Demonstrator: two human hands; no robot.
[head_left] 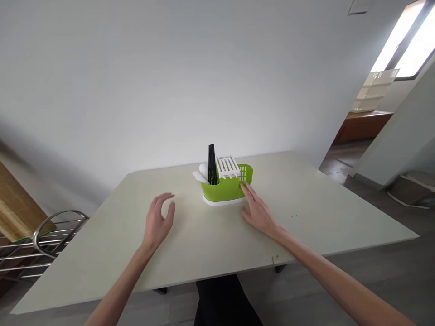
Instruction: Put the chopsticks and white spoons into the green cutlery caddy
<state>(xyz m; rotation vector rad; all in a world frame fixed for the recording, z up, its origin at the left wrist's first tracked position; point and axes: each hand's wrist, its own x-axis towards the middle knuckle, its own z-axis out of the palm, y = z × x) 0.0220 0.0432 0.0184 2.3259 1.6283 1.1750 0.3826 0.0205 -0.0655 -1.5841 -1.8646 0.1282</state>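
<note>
A green utensil caddy (pixel 222 192) with a white base stands on the table near the wall. Black chopsticks (pixel 212 163) rise upright from its left part, with white spoons (pixel 203 172) leaning out beside them. A white slotted rack (pixel 228 167) sits on top of the middle. My right hand (pixel 257 212) is at the caddy's right front, fingers stretched toward it; whether the fingertips touch it I cannot tell. To the left, apart from the caddy, my left hand (pixel 158 221) hovers with thumb and fingers apart and nothing between them.
The pale table (pixel 190 253) spans the view, with a plain wall (pixel 190 90) behind it. At the left is a metal-railed seat (pixel 61 231) next to a bamboo mat (pixel 20 203). A dark bag (pixel 413 190) lies on the floor at right.
</note>
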